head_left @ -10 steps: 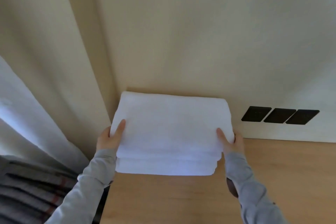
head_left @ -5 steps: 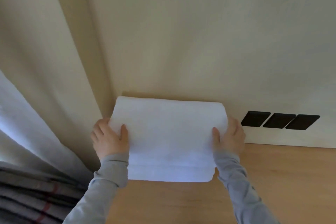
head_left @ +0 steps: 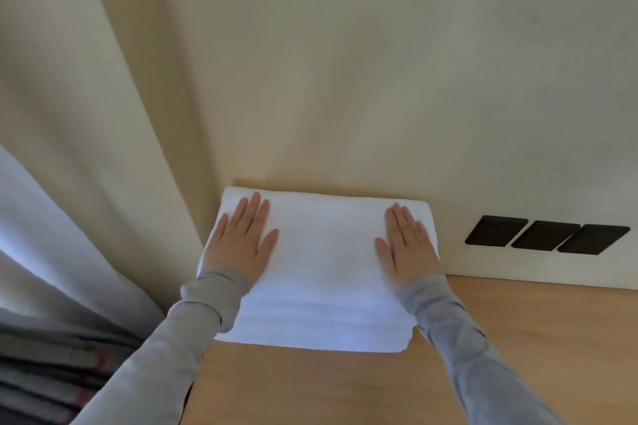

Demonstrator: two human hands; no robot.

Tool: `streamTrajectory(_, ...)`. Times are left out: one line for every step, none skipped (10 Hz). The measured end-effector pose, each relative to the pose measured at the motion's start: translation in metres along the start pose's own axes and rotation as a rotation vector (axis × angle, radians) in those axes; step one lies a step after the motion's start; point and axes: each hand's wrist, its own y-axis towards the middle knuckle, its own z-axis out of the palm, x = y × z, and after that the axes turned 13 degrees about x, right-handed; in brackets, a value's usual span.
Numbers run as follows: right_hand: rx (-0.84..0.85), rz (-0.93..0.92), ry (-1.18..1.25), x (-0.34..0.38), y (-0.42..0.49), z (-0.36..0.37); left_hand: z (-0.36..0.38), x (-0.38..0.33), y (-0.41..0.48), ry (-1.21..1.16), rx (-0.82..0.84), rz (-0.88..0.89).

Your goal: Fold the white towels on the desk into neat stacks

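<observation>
A stack of folded white towels (head_left: 322,272) rests on the wooden desk (head_left: 345,390), pushed into the back left corner against the wall. My left hand (head_left: 243,241) lies flat, palm down, on the left part of the top towel with its fingers spread. On the right part of the same towel my right hand (head_left: 405,245) lies flat in the same way. Neither hand grips anything. Grey sleeves cover both forearms.
Three black wall switches (head_left: 545,235) sit low on the cream wall to the right of the stack. A pale curtain (head_left: 69,183) hangs at the left beyond the desk edge, with striped dark fabric (head_left: 45,379) below it.
Both hands let go of the stack's sides and moved onto its top, now lying flat. The stack has settled against the wall.
</observation>
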Motion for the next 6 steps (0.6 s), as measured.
streamTrajectory(0.033, 0.018, 0.035, 0.003, 0.004, 0.005, 0.003, -0.001, 0.006, -0.017, 0.037, -0.002)
streamTrajectory(0.12, 0.029, 0.042, 0.002, 0.008, -0.002, -0.004, -0.002, 0.009, -0.01, 0.098, -0.017)
streamTrajectory(0.188, 0.043, 0.031, 0.004, 0.011, -0.009, -0.012, -0.005, 0.011, 0.033, 0.164, -0.03)
streamTrajectory(0.258, 0.03, 0.05, 0.005, 0.011, -0.025, -0.026, -0.011, 0.01, 0.047, 0.198, -0.036)
streamTrajectory(0.261, -0.011, 0.088, 0.008, 0.008, -0.044, -0.043, -0.014, 0.008, 0.083, 0.18, -0.047)
streamTrajectory(0.195, -0.046, 0.081, 0.012, 0.002, -0.062, -0.056, -0.02, 0.006, 0.109, 0.171, -0.046)
